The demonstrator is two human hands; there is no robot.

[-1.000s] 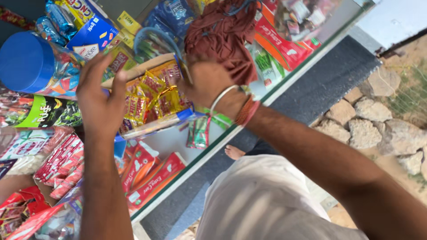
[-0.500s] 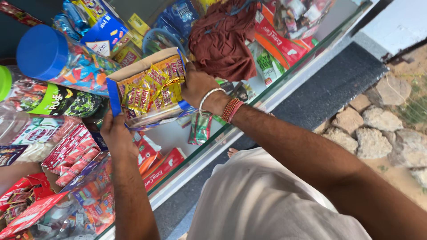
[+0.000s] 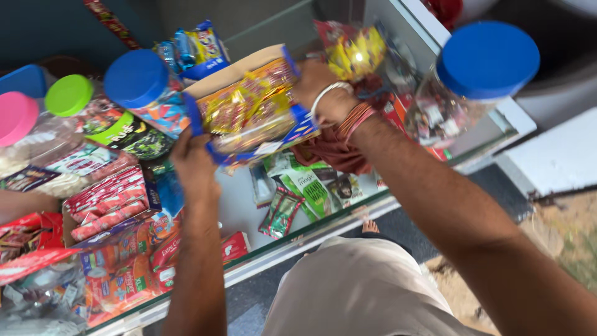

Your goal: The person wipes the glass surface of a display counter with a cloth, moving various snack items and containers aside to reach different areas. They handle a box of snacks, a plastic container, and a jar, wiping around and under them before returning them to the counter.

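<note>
While both hands grip it, the open cardboard box of yellow snack packets (image 3: 249, 109) hangs above the glass desk (image 3: 242, 205): left hand (image 3: 194, 163) fingers clasp its near-left end, right hand (image 3: 323, 90) fingers its far-right end, beside a blue-lidded jar (image 3: 146, 93).

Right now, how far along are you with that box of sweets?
Done: the open cardboard box of yellow packets is lifted clear of the glass counter. In hand: left hand and right hand grip its ends. Left: setting it down; no landing spot shows.
</note>
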